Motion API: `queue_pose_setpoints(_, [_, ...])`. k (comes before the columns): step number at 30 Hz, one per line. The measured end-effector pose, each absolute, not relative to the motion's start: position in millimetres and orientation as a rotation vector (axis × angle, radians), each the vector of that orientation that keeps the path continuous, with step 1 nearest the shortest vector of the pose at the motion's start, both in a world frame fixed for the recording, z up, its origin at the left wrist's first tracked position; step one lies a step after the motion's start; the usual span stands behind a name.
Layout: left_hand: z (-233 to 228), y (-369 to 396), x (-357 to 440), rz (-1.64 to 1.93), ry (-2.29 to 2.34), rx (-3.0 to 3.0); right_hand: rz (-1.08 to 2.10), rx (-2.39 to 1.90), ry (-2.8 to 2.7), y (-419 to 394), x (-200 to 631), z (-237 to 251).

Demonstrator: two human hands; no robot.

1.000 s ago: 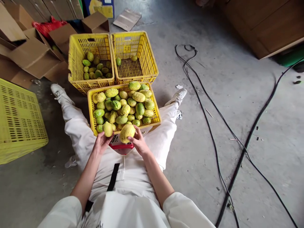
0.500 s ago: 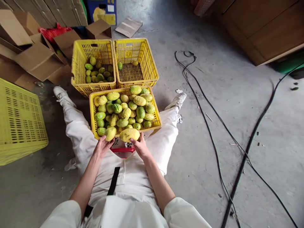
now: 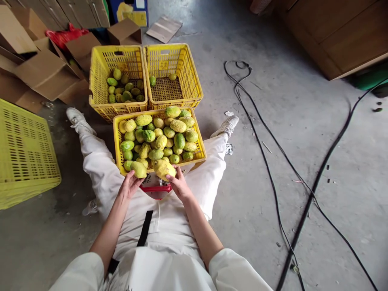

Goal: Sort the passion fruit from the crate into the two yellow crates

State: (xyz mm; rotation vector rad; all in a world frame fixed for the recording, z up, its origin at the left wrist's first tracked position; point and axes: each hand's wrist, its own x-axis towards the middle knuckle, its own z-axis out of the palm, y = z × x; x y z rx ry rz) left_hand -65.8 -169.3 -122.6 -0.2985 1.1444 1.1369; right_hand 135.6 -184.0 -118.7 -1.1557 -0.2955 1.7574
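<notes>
I sit on the floor with my legs spread around a yellow crate (image 3: 200, 146) heaped with several green and yellow fruits. My left hand (image 3: 129, 185) holds a small yellow-green fruit (image 3: 138, 169) at the crate's near edge. My right hand (image 3: 178, 184) grips a larger yellow fruit (image 3: 163, 169) beside it. Under both fruits sits a red and white device (image 3: 156, 188) on my lap. Beyond the full crate stand two more yellow crates: the left crate (image 3: 97, 64) holds several green fruits, the right crate (image 3: 189, 68) only two.
An upturned yellow crate (image 3: 26, 153) lies at the left. Open cardboard boxes (image 3: 45, 72) are piled at the back left. Black cables (image 3: 273, 161) run across the concrete floor on the right. A wooden cabinet (image 3: 333, 36) stands at the back right.
The large yellow fruit in my right hand has been turned, from upright to lying sideways to tilted. The small fruit in my left hand has stayed at the crate's edge.
</notes>
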Motion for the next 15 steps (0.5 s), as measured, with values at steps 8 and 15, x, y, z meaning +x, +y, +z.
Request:
queue_pose_setpoints(8, [-120.8, -170.2, -62.9, 1.13, 1.136, -0.28, 1.805, -1.141, -0.288, -182.9, 137.9, -117.3])
queue_pose_setpoints(15, [-122.3, -167.3, -61.8, 1.142, 1.176, -0.351, 1.869, -1.36, -0.269, -189.5, 137.8, -129.0])
